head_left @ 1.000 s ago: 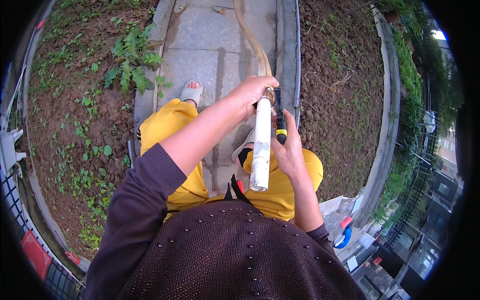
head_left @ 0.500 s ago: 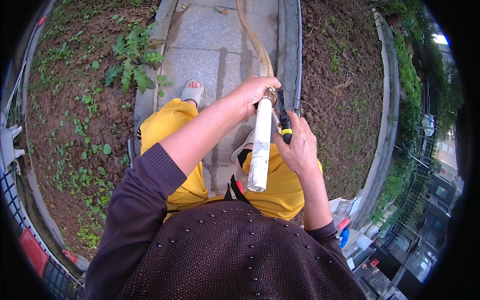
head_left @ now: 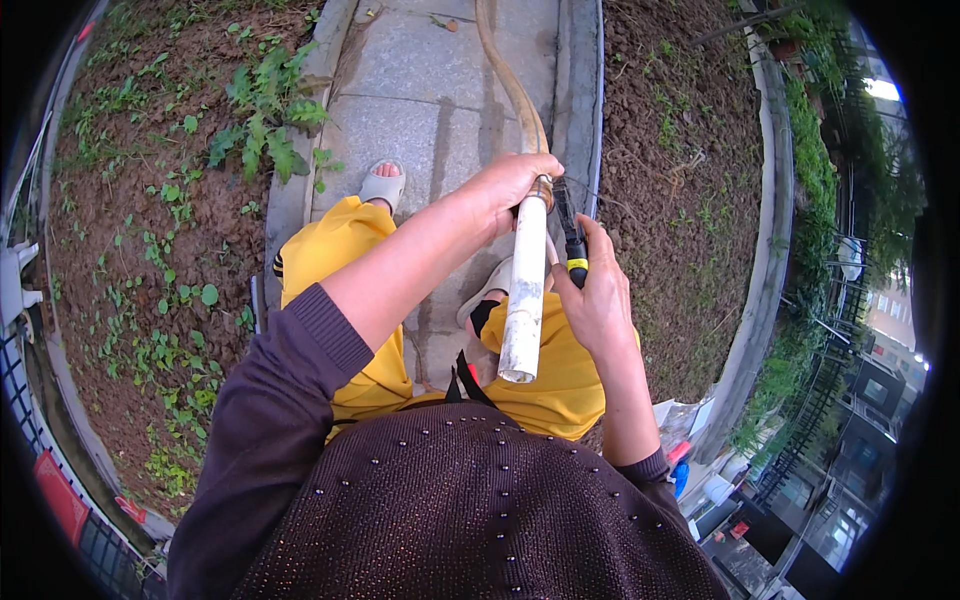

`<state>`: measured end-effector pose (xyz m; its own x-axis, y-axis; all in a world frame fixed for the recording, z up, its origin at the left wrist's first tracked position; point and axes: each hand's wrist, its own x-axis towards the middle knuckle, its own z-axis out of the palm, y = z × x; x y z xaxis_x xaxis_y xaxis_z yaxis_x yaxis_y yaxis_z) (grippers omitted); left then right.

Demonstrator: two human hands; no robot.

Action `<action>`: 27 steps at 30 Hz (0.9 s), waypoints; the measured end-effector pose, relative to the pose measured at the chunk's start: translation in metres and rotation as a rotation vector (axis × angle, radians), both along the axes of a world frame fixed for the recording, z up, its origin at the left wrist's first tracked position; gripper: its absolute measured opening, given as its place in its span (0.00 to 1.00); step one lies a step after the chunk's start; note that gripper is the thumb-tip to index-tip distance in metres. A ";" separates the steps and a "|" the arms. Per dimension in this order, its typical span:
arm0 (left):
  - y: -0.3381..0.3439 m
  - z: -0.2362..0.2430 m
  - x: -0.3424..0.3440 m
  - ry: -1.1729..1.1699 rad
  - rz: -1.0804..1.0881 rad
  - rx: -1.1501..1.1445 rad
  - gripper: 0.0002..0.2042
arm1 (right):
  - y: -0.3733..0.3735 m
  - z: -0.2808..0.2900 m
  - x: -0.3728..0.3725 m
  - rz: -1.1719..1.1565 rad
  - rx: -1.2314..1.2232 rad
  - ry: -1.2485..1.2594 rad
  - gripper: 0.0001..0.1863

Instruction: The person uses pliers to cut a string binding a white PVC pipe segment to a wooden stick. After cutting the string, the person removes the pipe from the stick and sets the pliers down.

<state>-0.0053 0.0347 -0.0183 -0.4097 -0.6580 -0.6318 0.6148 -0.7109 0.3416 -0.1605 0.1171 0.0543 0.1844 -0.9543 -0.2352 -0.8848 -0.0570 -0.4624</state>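
The left grip [head_left: 515, 190], a bare hand, is closed around the end of a tan hose [head_left: 522, 105], its thumb lying across the top. Right there the hose meets a white pipe [head_left: 525, 290], with a metal clamp [head_left: 541, 187] around the joint. The pipe runs from the clamp toward the near side, its open near end in front of the person's waist and its surface marked with grey smudges. The hose curves away to the far side along a grey stone path [head_left: 390, 60].

The right grip [head_left: 598, 290], also bare, is wrapped around a black tool [head_left: 573, 235] with a yellow band, just right of the pipe. The tool's far tip sits beside the clamp; whether the two touch I cannot tell.

Under the arms are yellow trousers [head_left: 330, 245], and a pale slipper [head_left: 383, 188] rests on the path at the left. A dark sweater [head_left: 450, 500] fills the near part of the view. Brown soil beds [head_left: 680, 270] flank the path, and a leafy plant [head_left: 265, 120] grows at the far left edge.
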 end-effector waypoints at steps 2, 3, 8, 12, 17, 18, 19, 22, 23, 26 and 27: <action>-0.001 -0.003 0.001 0.015 0.000 0.000 0.05 | 0.000 -0.003 0.002 -0.010 -0.048 0.022 0.33; -0.001 -0.004 0.000 0.008 0.001 0.004 0.05 | 0.000 -0.003 0.003 -0.022 -0.063 0.050 0.34; 0.001 -0.011 -0.004 0.036 -0.016 -0.018 0.06 | -0.002 -0.004 0.004 -0.059 -0.164 0.161 0.37; 0.002 -0.007 -0.004 -0.021 -0.023 -0.011 0.06 | -0.007 -0.003 0.000 -0.014 -0.232 0.175 0.40; 0.002 -0.009 -0.009 -0.048 -0.021 -0.004 0.06 | -0.006 -0.005 -0.006 0.033 -0.297 0.215 0.42; 0.002 -0.009 -0.010 -0.041 -0.028 -0.011 0.06 | -0.008 -0.004 -0.004 0.032 -0.309 0.225 0.42; 0.003 -0.012 -0.010 0.000 -0.025 -0.031 0.06 | -0.009 -0.002 -0.001 0.018 -0.317 0.204 0.42; 0.006 -0.013 -0.006 0.076 -0.017 -0.067 0.05 | -0.014 -0.004 0.003 0.059 -0.381 0.219 0.40; 0.006 -0.011 -0.006 0.074 -0.016 -0.061 0.05 | -0.015 -0.006 0.004 0.059 -0.386 0.208 0.39; 0.005 -0.005 -0.004 0.083 -0.047 -0.069 0.05 | -0.018 -0.009 0.001 0.062 -0.400 0.193 0.38; 0.004 -0.004 -0.003 0.088 -0.063 -0.074 0.06 | -0.018 -0.010 0.000 0.067 -0.403 0.195 0.38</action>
<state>-0.0082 0.0390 -0.0227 -0.5037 -0.6726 -0.5421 0.5994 -0.7240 0.3414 -0.1604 0.0987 0.0447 0.2376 -0.9644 0.1162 -0.9414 -0.2581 -0.2170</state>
